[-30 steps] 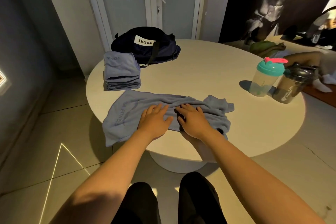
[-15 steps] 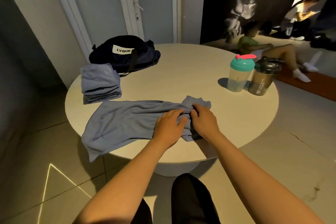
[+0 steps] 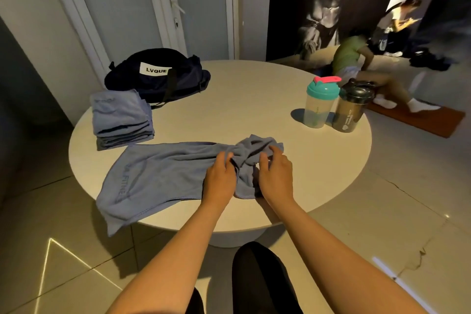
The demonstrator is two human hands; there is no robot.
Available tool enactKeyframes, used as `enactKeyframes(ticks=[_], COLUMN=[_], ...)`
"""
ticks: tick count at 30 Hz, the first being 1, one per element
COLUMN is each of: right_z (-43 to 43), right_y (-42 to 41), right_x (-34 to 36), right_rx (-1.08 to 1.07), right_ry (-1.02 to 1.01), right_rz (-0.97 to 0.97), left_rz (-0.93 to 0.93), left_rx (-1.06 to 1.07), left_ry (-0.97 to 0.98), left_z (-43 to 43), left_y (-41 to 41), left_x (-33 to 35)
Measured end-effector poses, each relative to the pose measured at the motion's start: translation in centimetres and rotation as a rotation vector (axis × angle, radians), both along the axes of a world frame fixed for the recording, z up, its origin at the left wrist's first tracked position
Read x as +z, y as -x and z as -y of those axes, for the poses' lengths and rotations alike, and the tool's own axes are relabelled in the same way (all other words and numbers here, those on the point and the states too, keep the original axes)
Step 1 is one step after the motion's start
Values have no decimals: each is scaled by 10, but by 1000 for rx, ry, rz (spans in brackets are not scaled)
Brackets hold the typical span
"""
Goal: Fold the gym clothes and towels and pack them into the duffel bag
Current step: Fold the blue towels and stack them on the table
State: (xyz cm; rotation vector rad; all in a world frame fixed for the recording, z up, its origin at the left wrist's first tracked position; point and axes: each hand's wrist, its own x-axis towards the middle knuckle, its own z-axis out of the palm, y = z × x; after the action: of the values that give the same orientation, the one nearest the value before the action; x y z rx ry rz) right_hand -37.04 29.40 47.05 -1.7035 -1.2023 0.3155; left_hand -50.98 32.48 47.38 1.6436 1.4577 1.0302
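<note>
**A:** Left side of the counter (image 3: 244, 99) first. What's there?

**B:** A folded stack (image 3: 122, 120) of blue-grey cloths, squared up near the left rim. Just behind it is the duffel bag (image 3: 158, 79), dark navy with a white label reading LVQUE and a strap running down its front. Stack and bag look to be touching. I can't tell whether the bag is zipped.

**A:** And the piece being worked?

**B:** One blue-grey towel (image 3: 163, 176) lies along the near edge. Its left end droops over the rim, with faint lettering on that end. The middle is flat and the right end is gathered into a bunch.

**A:** Hands?

**B:** The left hand (image 3: 220, 181) is on the bunch, palm down. Its grip is closed on the towel, with the fingers curled into the gathered cloth. The right hand (image 3: 276, 178) is just beside it. Its grip is also on the towel, thumb and fingers pinching a fold at the bunched end. A ridge of cloth rises between the two hands.

**A:** Further right?

**B:** Two shakers stand upright, side by side and touching, well apart from the towel. The teal-lidded shaker (image 3: 319, 107) has a pink flap and a clear body. The dark-lidded shaker (image 3: 350, 112) has a smoky body. Past the counter's right rim, another person in a green top sits on a floor mat (image 3: 433, 122).
</note>
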Motion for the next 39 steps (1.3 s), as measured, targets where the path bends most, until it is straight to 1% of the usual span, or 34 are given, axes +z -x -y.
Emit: enactKeyframes(ticks=[2, 6, 8, 9, 11, 13, 15, 16, 17, 18, 19, 20, 21, 22, 23, 24, 26, 27, 28, 30, 32, 34, 35, 36, 38, 39], right_z=[-2, -3, -2, -1, 2, 8, 16, 21, 27, 31, 36, 39, 40, 41, 39, 38, 36, 34, 34, 34, 36, 38, 38, 38, 33, 29], right_y=[3, 7, 6, 6, 7, 0, -20, -34, -48, -58, -65, -67, -66, -63, -60, -54, -43, -41, -40, -45, -53, -59, -61, -62, -61, -59], right_x=[0, -3, -6, -8, -6, -6, -3, -1, 3, 8, 12, 14, 15, 15, 15, 18, 17, 17, 18, 22, 30, 37, 39, 39, 36, 34], right_rx=[38, 230, 257, 255, 243, 210, 82, -15, -106, -173, -208, -213, -188, -148, -103, -45, 104, 174, 240, 335, 286, 144, 95, 57, -10, -3], right_ry=[78, 267, 321, 322, 326, 379, 443, 469, 479, 464, 419, 334, 232, 143, 110, 135, 298, 365, 411, 435, 423, 373, 356, 337, 291, 278], right_rz=[151, 366, 488, 518, 537, 567, 616, 599, 539, 461, 427, 458, 514, 560, 576, 552, 466, 466, 490, 511, 496, 510, 525, 551, 656, 704], left_rz=[27, 98, 105, 101, 65, -35, -163, -296, -382, -477, -483, -508, -550, -630, -706, -750, -745, -730, -730, -761, -769, -765, -773, -784, -800, -812], left_rx=[23, -18, -48, -60, -75, -80, -113, -138, -151, -168, -186, -214, -246, -282, -312, -335, -354, -357, -362, -344, -273, -175, -161, -179, -283, -335], left_ry=[3, -20, -52, -58, -78, -152, -198, -277, -305, -345, -314, -274, -253, -243, -218, -202, -142, -117, -90, -30, -5, -66, -94, -112, -117, -101], left_z=[1, 3, 0, -1, -4, -2, -2, 0, 2, -2, -2, 0, -1, 1, 4, 5, 8, 8, 9, 10, 5, -3, -7, -11, -15, -15], left_y=[1, -1, -2, -2, -1, 0, 2, 2, 2, 3, 2, 1, -1, -3, -4, -6, -6, -7, -6, -3, 2, 4, 3, 1, -3, -4], left_x=[1, 3, 0, -3, -7, -7, -7, -9, -10, -13, -13, -10, -12, -10, -9, -6, 0, 4, 8, 16, 26, 35, 38, 38, 37, 35])
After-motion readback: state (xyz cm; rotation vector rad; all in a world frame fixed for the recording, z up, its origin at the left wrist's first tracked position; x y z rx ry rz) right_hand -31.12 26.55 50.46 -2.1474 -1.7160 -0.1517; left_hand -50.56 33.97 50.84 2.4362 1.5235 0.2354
